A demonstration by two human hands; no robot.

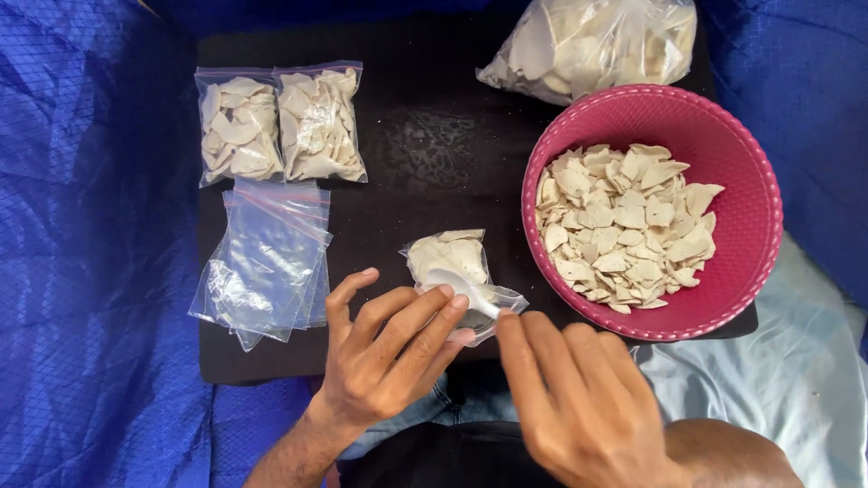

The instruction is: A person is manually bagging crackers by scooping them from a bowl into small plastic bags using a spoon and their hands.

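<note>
A small clear zip bag [455, 264] partly filled with pale white chips lies on the black board [425, 136] near its front edge. My left hand [384, 352] grips the bag's open mouth with its fingertips. My right hand [579, 402] touches the same mouth from the right, and a white spoon-like piece [463, 287] shows between the two hands; which hand holds it I cannot tell. A pink plastic bowl [723, 117] to the right holds a heap of the same white chips [626, 226].
Two filled, closed small bags [278, 125] lie side by side at the board's back left. A stack of empty clear zip bags [267, 262] lies in front of them. A large clear bag of chips [592, 41] sits behind the bowl. Blue tarp [90, 244] surrounds the board.
</note>
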